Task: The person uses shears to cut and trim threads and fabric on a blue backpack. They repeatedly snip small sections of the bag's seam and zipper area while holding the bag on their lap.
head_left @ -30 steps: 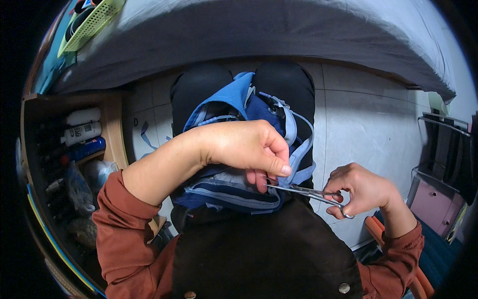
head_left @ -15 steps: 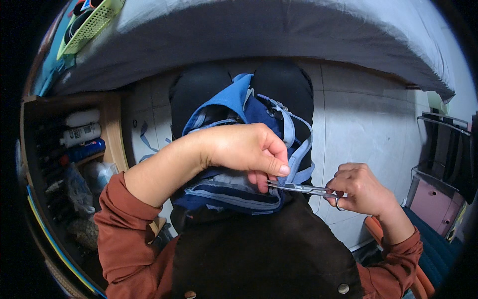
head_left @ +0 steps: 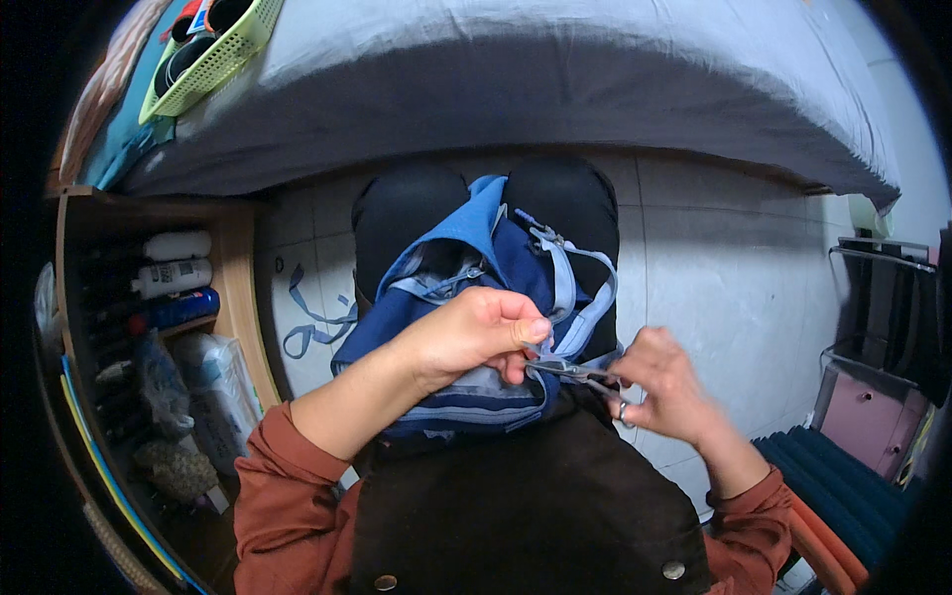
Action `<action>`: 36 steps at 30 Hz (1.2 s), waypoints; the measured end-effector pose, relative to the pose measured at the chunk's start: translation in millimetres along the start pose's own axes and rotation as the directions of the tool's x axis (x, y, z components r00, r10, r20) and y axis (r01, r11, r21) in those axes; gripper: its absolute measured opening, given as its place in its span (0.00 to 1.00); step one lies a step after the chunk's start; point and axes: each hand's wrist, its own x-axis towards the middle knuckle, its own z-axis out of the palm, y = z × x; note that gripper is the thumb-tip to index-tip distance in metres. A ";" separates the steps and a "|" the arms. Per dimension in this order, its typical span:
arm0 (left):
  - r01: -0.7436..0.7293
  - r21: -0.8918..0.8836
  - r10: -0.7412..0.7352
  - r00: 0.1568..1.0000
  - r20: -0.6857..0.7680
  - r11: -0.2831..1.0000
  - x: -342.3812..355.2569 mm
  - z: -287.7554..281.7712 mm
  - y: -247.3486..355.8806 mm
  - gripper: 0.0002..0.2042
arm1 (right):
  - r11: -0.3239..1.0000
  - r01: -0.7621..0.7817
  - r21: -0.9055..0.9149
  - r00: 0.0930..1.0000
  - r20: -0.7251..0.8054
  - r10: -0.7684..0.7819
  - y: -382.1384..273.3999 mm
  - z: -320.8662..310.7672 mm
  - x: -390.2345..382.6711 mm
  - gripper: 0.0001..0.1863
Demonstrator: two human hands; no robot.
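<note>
A blue backpack (head_left: pixel 446 238) with light blue straps (head_left: pixel 595 302) lies across my dark-clad lap (head_left: pixel 407 203). My left hand (head_left: pixel 476 337) rests over its front part, fingertips pinched on a small light strip beside the straps. My right hand (head_left: pixel 662 382) has its fingers in the handles of silver scissors (head_left: pixel 570 371) and is slightly blurred. The scissor blades point left and reach the left fingertips at the pinched strip; whether they are cutting into it I cannot tell.
Loose blue straps (head_left: pixel 312 332) lie on the tiled floor at left. A wooden shelf (head_left: pixel 238 307) holds bottles and bags. A grey-covered bed (head_left: pixel 526 79) with a green basket (head_left: pixel 193 84) spans the far side. A pink drawer unit (head_left: pixel 858 421) and dark padded seat (head_left: pixel 823 476) are at right.
My left hand has lowered slightly and turned at the fingertips. My right hand and scissors have moved left, closer to the left fingers. The whole view has shifted slightly.
</note>
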 end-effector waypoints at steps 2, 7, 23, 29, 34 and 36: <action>0.034 0.017 -0.035 0.998 0.054 0.999 1.9 -3.2 -0.1 0.11 | 0.994 0.011 -0.108 0.999 0.050 -0.006 -2.4 -15.2 6.0 0.13; 0.004 0.040 -0.008 0.994 0.108 0.999 -0.7 -3.7 3.0 0.09 | 0.999 -0.003 -0.047 0.985 0.170 0.011 -10.5 -39.6 16.9 0.14; -0.589 0.251 0.638 0.667 -0.386 0.768 -52.7 2.7 20.1 0.07 | 0.480 -0.463 0.746 0.748 0.038 0.663 -6.5 -43.8 -17.9 0.09; 0.644 0.763 0.983 0.169 -0.069 -0.057 -140.0 -66.9 34.1 0.16 | 0.423 -0.383 0.821 0.723 -0.019 0.691 10.4 -18.8 29.3 0.13; -0.253 0.921 0.687 0.726 -0.022 0.297 -77.2 51.5 -0.9 0.17 | 0.510 -0.240 0.826 0.799 -0.131 0.587 0.9 4.7 74.0 0.13; -0.258 0.956 0.581 0.803 0.131 0.140 -48.0 54.3 -23.1 0.13 | 0.549 -0.081 0.832 0.779 -0.291 0.556 0.2 9.1 86.8 0.10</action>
